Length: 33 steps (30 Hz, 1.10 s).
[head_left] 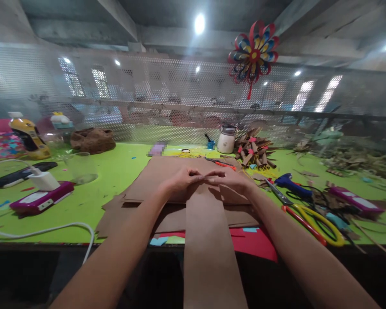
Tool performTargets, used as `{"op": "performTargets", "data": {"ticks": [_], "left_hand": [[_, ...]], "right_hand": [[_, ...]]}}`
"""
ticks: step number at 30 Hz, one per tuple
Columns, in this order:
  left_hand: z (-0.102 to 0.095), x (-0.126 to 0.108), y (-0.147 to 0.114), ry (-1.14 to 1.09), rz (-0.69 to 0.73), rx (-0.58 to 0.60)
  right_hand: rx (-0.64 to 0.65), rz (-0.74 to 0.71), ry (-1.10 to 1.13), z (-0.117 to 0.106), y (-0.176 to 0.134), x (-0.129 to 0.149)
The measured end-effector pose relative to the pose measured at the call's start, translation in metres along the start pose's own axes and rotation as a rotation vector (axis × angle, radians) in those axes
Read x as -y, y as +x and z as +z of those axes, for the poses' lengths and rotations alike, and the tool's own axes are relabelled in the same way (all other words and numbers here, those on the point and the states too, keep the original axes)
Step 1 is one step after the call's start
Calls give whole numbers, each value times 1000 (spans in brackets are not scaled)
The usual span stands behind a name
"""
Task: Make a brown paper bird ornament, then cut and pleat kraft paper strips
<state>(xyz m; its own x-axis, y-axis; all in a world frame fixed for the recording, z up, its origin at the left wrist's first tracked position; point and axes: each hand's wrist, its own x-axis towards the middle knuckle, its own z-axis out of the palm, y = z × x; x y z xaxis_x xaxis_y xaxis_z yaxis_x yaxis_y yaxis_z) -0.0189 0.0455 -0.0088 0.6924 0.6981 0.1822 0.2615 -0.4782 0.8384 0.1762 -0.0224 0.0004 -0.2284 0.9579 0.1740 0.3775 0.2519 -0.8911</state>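
Above a stack of brown paper sheets [151, 178] on the green table [122, 161], the left hand [180, 179] and right hand [231, 179] meet at the fingertips, both pinching the far end of a brown paper strip [206, 227], which extends past the table's near edge.

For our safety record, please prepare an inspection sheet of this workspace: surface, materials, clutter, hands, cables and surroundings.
Surface: lime-green tabletop, littered with paper scraps.
Materials: brown paper strip, extending past the near edge; brown paper sheets stacked beneath.
Clutter: scissors with red and yellow handles, and blue glue gun, at right.
Hands: left hand and right hand close together, fingers on the strip's far end.
Cables: white cable hangs over the near edge.
Surroundings: perforated screen behind; flower-shaped ornament hanging above.
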Motion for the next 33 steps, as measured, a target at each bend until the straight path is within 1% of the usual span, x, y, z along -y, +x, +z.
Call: {"op": "performTargets", "data": {"ticks": [1,3,8,13,18,23,28,30,33], "left_hand": [[0,-2,0,4,18,-13],[0,-6,0,19,42,-43],[1,-14,-3,69,59,-80],[2,-13,-3,102,63,-128],[3,-10,-4,171,126,-167],[6,-13,-4,198,127,-186],[7,-16,-5,135,68,-147],[3,-16,-7,74,8,-89],[-6,-16,-11,-24,-84,45]], "right_hand": [[23,7,28,-2,0,1],[33,-15,1,-5,0,1],[-26,-72,-1,-5,4,-2],[-57,-98,15,-4,6,-4],[-72,-129,11,-5,9,-9],[-47,-157,-9,-5,13,-15],[-46,-175,-107,-4,10,-13],[-37,-186,-97,-6,8,-12],[-32,-187,-81,-9,9,-12]]}}
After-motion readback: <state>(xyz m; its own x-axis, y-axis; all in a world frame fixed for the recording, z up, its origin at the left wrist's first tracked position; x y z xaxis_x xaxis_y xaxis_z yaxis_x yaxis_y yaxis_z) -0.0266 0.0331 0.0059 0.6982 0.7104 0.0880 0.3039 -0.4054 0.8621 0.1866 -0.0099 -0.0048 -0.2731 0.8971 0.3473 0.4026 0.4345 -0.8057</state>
